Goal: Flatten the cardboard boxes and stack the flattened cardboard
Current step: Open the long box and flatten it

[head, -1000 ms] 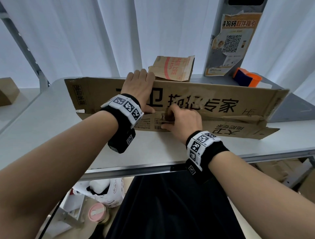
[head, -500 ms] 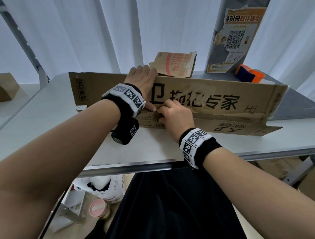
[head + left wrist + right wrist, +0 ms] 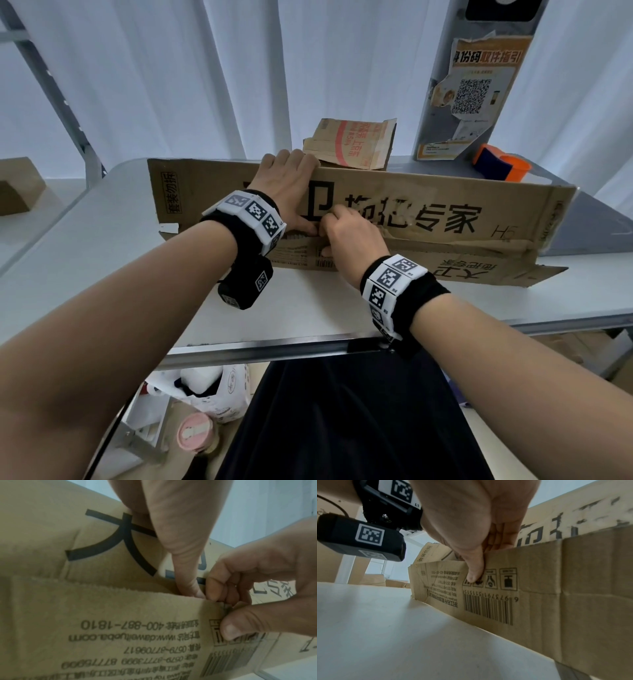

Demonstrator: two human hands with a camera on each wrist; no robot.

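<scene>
A long brown cardboard box (image 3: 445,205) with black lettering lies across the white table (image 3: 102,274), its front panel tilted up and a lower flap (image 3: 479,270) folded out toward me. My left hand (image 3: 291,188) grips the panel: the fingers hook over its top edge and the thumb (image 3: 187,577) presses down at the seam. My right hand (image 3: 342,236) pinches the upper edge of the lower flap (image 3: 539,581) right beside that thumb, fingers curled behind it and thumb (image 3: 475,572) on the printed front near the barcode.
A smaller flattened cardboard piece (image 3: 352,144) stands behind the box. An orange and blue tape dispenser (image 3: 500,168) sits at the back right by a grey post with a QR poster (image 3: 472,85). Another brown box (image 3: 17,188) is at far left. A pink cup (image 3: 197,437) stands under the table.
My right hand has slid left and up along the flap's edge until it meets my left thumb. My left hand has stayed on the top edge of the panel.
</scene>
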